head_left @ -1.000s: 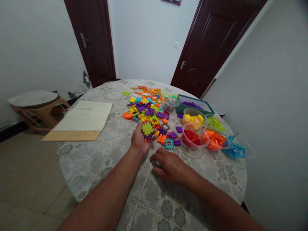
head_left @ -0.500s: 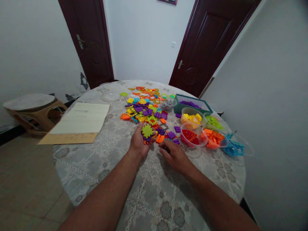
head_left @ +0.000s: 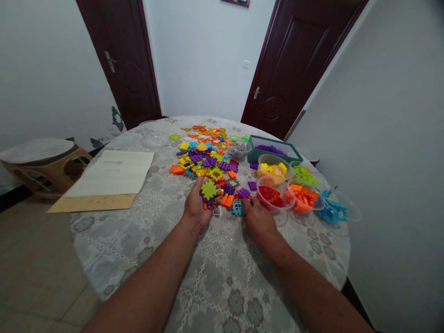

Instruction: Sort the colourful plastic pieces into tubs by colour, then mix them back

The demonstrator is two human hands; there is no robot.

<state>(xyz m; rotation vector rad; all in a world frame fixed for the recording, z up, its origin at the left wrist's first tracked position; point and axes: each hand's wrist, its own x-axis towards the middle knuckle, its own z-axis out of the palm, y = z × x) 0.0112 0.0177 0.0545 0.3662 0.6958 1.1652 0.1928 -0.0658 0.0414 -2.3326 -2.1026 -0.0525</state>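
My left hand point(head_left: 196, 207) is closed around a small stack of notched plastic building pieces, with a yellow-green square piece point(head_left: 209, 189) on top and purple and orange ones under it. My right hand point(head_left: 259, 217) rests low over the table, fingers curled down beside a blue window-like square piece point(head_left: 237, 207). Whether its fingertips grip that piece or a purple one beneath them is hidden. Between the hands lie an orange ridged piece point(head_left: 227, 200) and a small white grid piece point(head_left: 217, 211). A purple ridged piece point(head_left: 243, 193) sits just beyond my right fingers.
A mixed heap of coloured pieces point(head_left: 204, 159) spreads beyond my hands. On the right stand clear tubs of red pieces point(head_left: 270, 196), yellow pieces point(head_left: 274, 169), orange pieces point(head_left: 305, 199) and blue pieces point(head_left: 332, 207), plus a green box point(head_left: 255, 155). Paper sheets point(head_left: 111, 173) lie left.
My right hand has shifted right, uncovering the blue square piece and the white grid piece. My left hand keeps its stack. The whole view has shifted slightly.
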